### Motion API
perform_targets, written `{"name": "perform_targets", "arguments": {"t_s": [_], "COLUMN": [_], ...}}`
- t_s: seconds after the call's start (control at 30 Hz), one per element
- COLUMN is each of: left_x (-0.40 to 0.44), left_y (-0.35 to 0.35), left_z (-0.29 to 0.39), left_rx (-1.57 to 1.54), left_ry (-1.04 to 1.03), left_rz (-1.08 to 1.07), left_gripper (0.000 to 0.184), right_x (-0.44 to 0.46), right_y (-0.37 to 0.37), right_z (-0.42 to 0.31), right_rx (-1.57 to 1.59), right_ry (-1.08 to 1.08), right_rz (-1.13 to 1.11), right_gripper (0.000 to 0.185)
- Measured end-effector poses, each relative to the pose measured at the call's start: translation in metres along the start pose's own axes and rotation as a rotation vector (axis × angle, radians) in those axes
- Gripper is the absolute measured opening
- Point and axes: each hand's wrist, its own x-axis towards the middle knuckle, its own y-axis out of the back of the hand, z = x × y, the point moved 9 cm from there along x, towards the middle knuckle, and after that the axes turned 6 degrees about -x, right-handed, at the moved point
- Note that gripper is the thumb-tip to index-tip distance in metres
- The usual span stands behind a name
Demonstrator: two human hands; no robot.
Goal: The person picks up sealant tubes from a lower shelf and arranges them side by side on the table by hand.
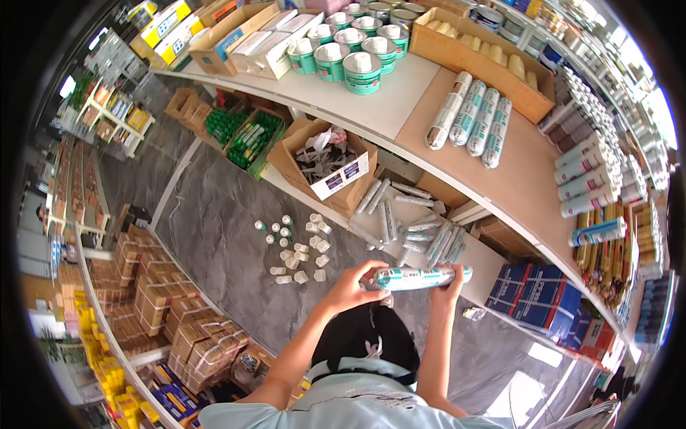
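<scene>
A white and teal foil sausage tube [414,278] is held level in front of the body, one end in each hand. My left hand [453,279] is closed round its right end. Around its left end my right hand [359,283] is closed. Beyond the tube, several similar tubes [446,243] lie on the low shelf under the counter. Four-sided rows of tubes aside, more teal and white tubes [488,123] lie side by side on the counter top.
Teal cans [362,74] and an open carton [479,61] stand on the long counter [400,107]. Below it are a box of dark pieces [325,161] and blue boxes [536,297]. White caps [300,256] lie on the floor. Strapped cartons [161,293] are at left.
</scene>
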Motion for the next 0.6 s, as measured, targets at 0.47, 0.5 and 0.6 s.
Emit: {"name": "perform_targets", "arguments": {"t_s": [0.47, 0.5, 0.6], "left_x": [0.035, 0.039, 0.054], "left_y": [0.012, 0.005, -0.014], "left_z": [0.080, 0.082, 0.081], "left_rx": [0.101, 0.099, 0.105], "left_ry": [-0.253, -0.263, -0.291], "left_rz": [-0.096, -0.112, -0.079], "left_gripper": [0.059, 0.059, 0.056], "right_x": [-0.066, -0.072, -0.066], "right_y": [-0.140, -0.146, -0.157], "right_z": [-0.080, -0.089, -0.113], "right_rx": [-0.034, -0.066, -0.211], "right_ry": [0.359, 0.385, 0.433], "right_rz": [-0.301, -0.287, -0.289], "right_gripper": [0.019, 0.020, 0.022]}}
